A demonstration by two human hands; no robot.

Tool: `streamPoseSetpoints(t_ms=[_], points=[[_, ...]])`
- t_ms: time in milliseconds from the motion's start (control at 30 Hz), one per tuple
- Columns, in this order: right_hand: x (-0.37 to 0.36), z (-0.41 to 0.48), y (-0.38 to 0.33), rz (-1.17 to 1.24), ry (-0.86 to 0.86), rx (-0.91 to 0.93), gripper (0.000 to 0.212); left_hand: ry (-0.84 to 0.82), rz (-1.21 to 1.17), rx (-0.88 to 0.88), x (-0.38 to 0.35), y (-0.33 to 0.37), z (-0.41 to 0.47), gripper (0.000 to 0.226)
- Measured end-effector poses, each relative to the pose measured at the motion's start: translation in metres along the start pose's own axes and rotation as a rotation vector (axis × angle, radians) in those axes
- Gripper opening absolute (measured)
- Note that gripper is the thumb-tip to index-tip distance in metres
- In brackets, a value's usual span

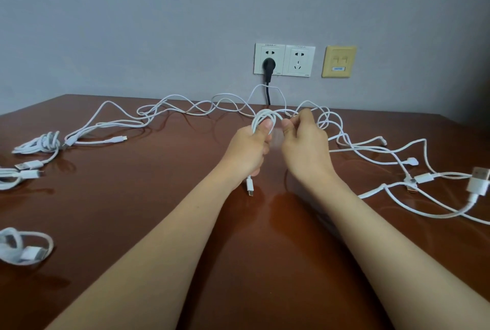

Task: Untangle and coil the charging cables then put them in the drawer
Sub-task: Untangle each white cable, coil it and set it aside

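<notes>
**Table surface and its load**

I see a glossy reddish-brown wooden table (pixel 132 183) filling the lower view. A tangle of thin white charging cables (pixel 119 124) sprawls along its far edge and down the right side, with plugs scattered among the strands. At the left lie gathered white cables: a far coiled bundle (pixel 37 144), a middle bundle (pixel 26 173) cut by the frame edge, and a near coiled bundle (pixel 23 247).

glossy wooden table (pixel 159 210), smooth plastic cables (pixel 185 109)
</notes>
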State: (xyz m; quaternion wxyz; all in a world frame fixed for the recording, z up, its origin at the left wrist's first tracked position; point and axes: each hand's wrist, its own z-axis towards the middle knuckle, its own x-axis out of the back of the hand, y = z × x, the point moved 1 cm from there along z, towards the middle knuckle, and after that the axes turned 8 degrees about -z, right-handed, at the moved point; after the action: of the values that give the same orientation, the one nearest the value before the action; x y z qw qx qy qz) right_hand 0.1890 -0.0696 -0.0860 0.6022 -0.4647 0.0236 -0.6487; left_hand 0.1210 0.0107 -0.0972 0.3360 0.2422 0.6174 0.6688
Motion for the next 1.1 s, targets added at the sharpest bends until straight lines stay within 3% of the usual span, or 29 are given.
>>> streamPoseSetpoints(t_ms=[67, 233, 400, 500, 667, 900, 1100], points=[[0.0, -0.002, -0.002, -0.001, -0.062, 0.017, 0.003, 0.019, -0.006, -0.039, 0.0, 0.001, 0.001, 0.038], [-0.007, -0.009, -0.005, -0.028, -0.188, 0.129, 0.022, 0.104, 0.064, -0.083, 0.003, 0.001, 0.003, 0.035], [-0.008, -0.007, -0.003, -0.039, -0.194, 0.12, 0.029, 0.178, 0.153, -0.155, 0.003, 0.003, 0.0, 0.035], [-0.01, -0.01, -0.004, -0.023, -0.214, 0.132, 0.021, 0.234, 0.273, -0.219, 0.002, 0.001, 0.0, 0.043], [-0.012, -0.009, -0.003, -0.034, -0.22, 0.145, 0.02, 0.304, 0.42, -0.271, 0.001, -0.001, 0.001, 0.029], [-0.012, -0.008, -0.001, -0.028, -0.228, 0.136, 0.022, 0.246, 0.551, -0.313, 0.003, -0.001, 0.004, 0.032], [-0.014, -0.007, 0.005, -0.026, -0.239, 0.136, 0.026, 0.146, 0.503, -0.278, 0.009, 0.001, 0.003, 0.029]])
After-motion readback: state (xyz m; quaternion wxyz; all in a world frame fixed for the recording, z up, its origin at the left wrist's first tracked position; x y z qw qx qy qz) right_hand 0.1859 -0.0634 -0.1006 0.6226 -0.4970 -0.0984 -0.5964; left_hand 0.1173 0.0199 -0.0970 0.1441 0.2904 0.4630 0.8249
